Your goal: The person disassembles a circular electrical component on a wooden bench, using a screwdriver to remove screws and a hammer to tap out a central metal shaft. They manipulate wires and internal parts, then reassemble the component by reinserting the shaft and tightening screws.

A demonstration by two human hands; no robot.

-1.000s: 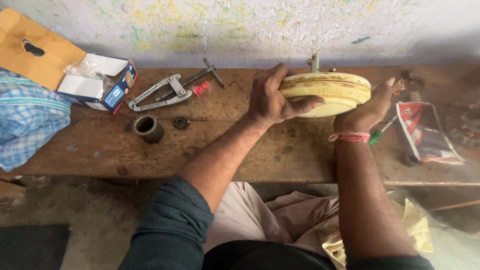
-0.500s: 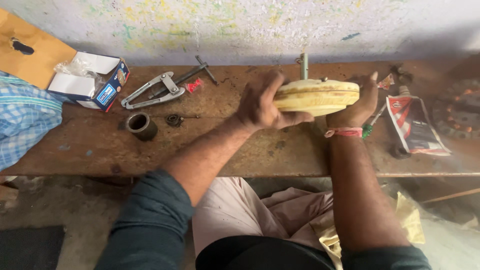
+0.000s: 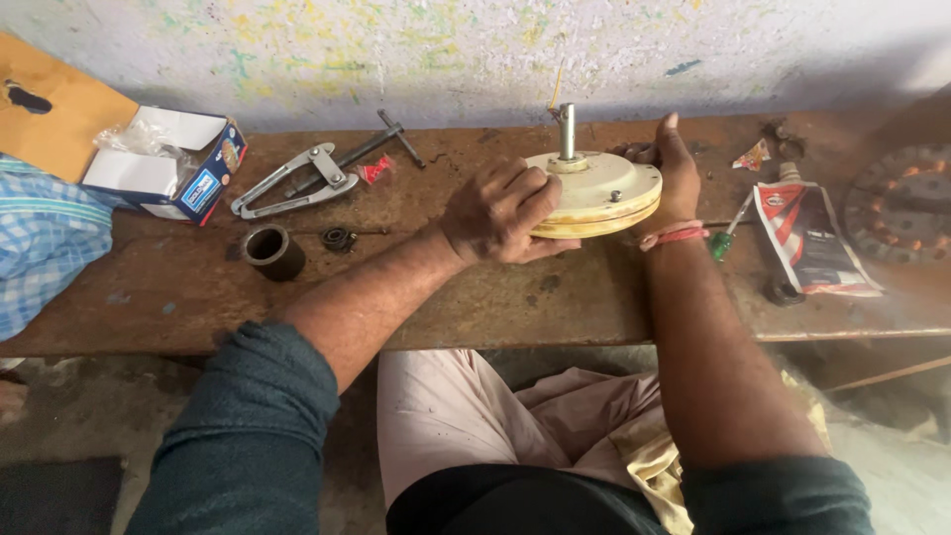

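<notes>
Rough and rust-brown, our wooden bench [image 3: 475, 297] runs the width of the view against a pale wall [image 3: 396, 50] flecked with yellow and green paint.

We count one cream-yellow round motor housing [image 3: 599, 193] lying flat near the middle of the bench, with one steel shaft [image 3: 567, 131] standing upright from its centre. To the left lie one metal puller tool [image 3: 297, 183], one short dark metal sleeve [image 3: 270, 250], one small bearing [image 3: 339, 239], and one open blue and white cardboard box [image 3: 168, 163] with clear plastic in it. One brown cardboard sheet [image 3: 59, 114] and one blue checked cloth [image 3: 40, 248] sit at the far left. To the right we see one red and white pouch [image 3: 812, 243], one green-handled screwdriver [image 3: 728, 230] and one copper-wound stator [image 3: 901, 203] at the edge.

Our two hands clasp the housing from opposite sides. Our left hand [image 3: 500, 213] comes in from the near left, fingers curled over the top rim and thumb beneath the near edge. Our right hand [image 3: 674, 178] presses its palm against the right rim, thumb pointing up toward the wall, a red thread band on the wrist. Both forearms are bare, sleeves rolled above the elbows.
</notes>
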